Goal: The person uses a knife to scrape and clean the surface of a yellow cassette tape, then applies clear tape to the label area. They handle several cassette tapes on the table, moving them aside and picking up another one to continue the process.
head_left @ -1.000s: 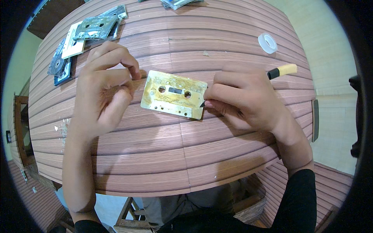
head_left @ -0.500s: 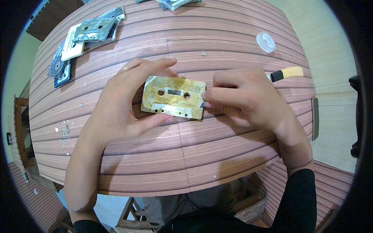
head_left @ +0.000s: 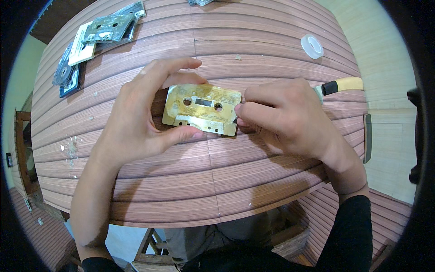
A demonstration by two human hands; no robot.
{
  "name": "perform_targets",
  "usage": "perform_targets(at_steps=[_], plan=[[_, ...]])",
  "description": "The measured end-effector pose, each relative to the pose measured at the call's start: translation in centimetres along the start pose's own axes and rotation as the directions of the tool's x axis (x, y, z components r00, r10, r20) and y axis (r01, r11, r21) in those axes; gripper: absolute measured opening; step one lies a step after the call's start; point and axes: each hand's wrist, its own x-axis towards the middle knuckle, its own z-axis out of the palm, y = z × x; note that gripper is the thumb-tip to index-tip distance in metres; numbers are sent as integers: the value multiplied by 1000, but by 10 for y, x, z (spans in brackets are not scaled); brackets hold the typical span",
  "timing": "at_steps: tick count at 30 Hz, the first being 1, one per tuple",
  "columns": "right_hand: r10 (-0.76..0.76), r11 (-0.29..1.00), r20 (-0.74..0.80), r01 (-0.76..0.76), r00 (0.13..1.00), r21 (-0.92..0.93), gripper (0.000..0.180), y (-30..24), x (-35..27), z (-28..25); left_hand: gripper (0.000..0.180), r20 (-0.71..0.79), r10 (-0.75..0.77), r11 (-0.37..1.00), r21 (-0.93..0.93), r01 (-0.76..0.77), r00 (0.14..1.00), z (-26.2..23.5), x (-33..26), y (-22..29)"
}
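**Cassette gripped at frame centre**

Wooden table (head_left: 235,181) fills frame. Left hand (head_left: 136,122) pinches yellowed cassette (head_left: 202,109) between thumb and fingers, centre frame. Right hand (head_left: 290,120) fingers curled shut on a tool (tip barely visible) at cassette's right edge. Cassette pile (head_left: 95,36) upper left.

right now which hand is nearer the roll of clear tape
Right. The right hand lies just below the roll of clear tape; the left hand is well off to its left.

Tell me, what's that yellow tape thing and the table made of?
The cassette looks like hard plastic, yellowed and stained, with a worn, slightly glossy label. The table seems wood or wood-look laminate: reddish planks with grain lines, matte, scattered with pale flecks.
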Motion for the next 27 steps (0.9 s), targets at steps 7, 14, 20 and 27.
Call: perform_targets(at_steps=[7, 14, 20, 27], plan=[[28, 998, -1, -28, 1000, 63, 18, -4, 0, 2, 105, 5, 34, 999, 36, -34, 999, -1, 0, -1], [53, 991, 6, -53, 999, 119, 16, -7, 1, 3, 109, -6, -16, 999, -49, 16, 1000, 0, 1, 0], [34, 987, -3, -33, 999, 155, 17, -6, 2, 6, 102, 18, -2, 1000, -20, 3, 1000, -1, -1, -3], [27, 971, -42, -16, 999, 237, 17, -3, 0, 13, 89, 19, 25, 999, -23, -25, 1000, 0, 0, -5]])
